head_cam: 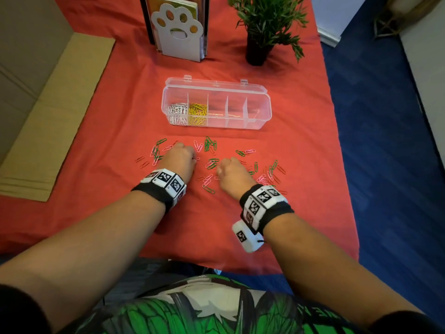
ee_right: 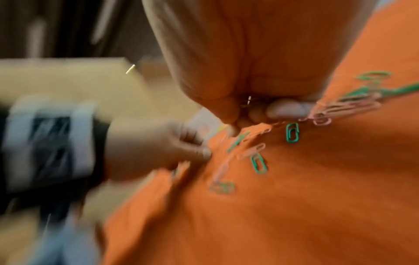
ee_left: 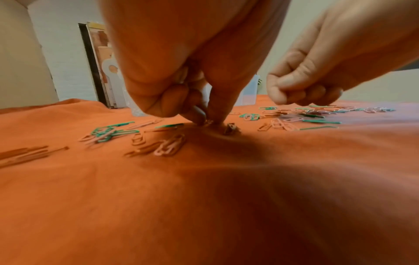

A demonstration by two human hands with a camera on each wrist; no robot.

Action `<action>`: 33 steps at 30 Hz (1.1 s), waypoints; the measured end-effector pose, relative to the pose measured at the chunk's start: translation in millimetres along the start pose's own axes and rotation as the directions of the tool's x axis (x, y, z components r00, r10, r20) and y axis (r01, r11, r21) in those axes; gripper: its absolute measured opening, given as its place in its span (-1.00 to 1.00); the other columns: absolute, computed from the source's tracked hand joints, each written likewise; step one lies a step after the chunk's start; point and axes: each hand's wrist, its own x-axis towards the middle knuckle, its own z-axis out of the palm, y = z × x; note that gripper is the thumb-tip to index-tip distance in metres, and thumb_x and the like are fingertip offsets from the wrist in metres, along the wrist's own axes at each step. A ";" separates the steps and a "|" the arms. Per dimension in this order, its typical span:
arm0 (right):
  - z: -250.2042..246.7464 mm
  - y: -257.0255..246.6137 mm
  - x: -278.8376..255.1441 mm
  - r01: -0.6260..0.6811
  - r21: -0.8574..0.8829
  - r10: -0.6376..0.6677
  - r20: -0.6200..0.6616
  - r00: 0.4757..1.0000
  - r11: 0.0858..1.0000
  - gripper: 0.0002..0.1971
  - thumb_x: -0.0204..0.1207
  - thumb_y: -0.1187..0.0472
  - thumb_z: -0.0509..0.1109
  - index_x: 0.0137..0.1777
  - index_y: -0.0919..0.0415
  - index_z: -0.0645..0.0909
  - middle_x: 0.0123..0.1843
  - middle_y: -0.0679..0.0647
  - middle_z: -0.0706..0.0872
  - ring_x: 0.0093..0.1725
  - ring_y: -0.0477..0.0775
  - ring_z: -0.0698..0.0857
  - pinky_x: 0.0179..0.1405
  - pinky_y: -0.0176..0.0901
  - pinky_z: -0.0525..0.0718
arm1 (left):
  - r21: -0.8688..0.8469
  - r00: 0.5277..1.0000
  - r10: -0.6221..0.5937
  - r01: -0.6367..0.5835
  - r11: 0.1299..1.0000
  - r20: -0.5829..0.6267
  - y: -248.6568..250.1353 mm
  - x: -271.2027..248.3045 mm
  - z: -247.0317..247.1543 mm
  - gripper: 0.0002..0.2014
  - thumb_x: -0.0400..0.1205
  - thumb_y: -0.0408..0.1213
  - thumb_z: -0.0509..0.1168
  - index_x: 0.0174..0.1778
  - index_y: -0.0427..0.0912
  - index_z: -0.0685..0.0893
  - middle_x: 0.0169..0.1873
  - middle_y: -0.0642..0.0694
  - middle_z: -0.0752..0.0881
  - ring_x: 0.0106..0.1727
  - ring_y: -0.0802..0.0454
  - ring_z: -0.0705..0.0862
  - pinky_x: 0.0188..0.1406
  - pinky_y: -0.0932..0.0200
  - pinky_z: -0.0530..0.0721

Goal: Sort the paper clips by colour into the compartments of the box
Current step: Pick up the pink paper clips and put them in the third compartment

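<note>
Hugging the cloth (head_cam: 108, 131) mid-table – box (head_cam: 265, 109) at 12 o'clock; left hand (head_cam: 179, 160) pinches a clip (ee_left: 208, 122), right hand (head_cam: 232, 173) fisted over clips (ee_right: 248, 102), loose clips (head_cam: 210, 144) scattered around both.

Person's forearms bare; black sleeve edges at the near corners. Each wrist carries a black fabric band (head_cam: 154, 192) ringed with white blocks printed with black square markers (head_cam: 261, 197); a further marked white block (head_cam: 245, 237) hangs below the right band. Shirt (head_cam: 192, 307) printed green, white and black.
</note>
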 end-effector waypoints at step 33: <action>-25.1 23.1 6.0 -0.068 0.126 0.102 -0.287 0.953 0.990 -0.85 0.48 0.28 0.32 -0.03 0.31 0.64 0.00 0.29 0.61 0.03 0.29 0.63 0.05 -0.04 0.58 | -0.192 0.993 -0.114 0.109 0.975 -0.014 -6.5 -10.8 4.4 -0.84 0.49 -0.40 0.34 -0.09 -0.14 0.77 -0.02 -0.25 0.68 0.00 -0.23 0.69 0.06 0.07 0.62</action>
